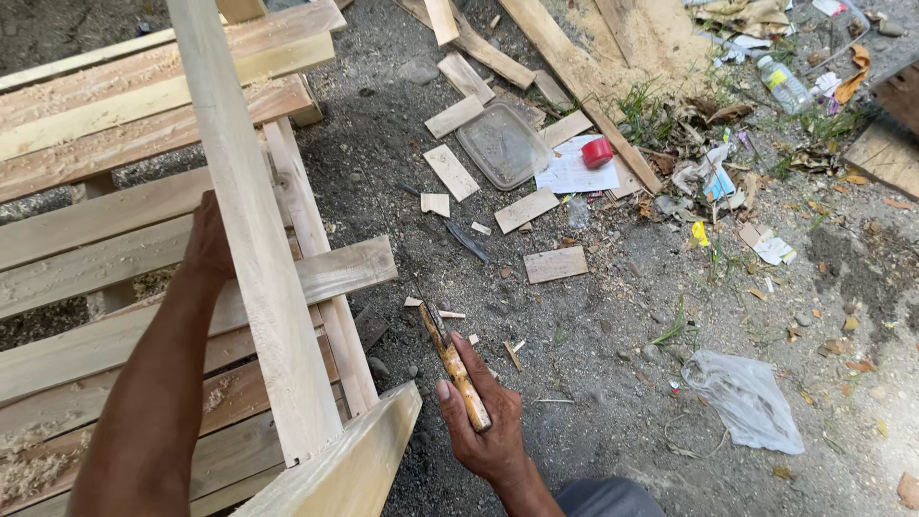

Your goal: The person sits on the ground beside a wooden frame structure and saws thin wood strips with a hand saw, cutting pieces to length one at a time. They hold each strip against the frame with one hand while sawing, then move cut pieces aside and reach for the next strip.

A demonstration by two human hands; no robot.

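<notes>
Right hand (486, 416) closed around a wooden tool handle (456, 367) near the middle, left hand (208, 239) gripping a long pale plank (257, 239) leaning over the slatted wooden frame (86, 230) at left, wood offcuts (450, 172) and clear plastic lid (504, 146) on far ground

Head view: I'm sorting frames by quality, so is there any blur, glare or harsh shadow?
Head view: soft even daylight, no hard shadows; the left hand on the plank and the right hand holding the wooden handle look sharp; mild glare on the clear plastic lid; slight wide-angle stretch at the edges.
</notes>
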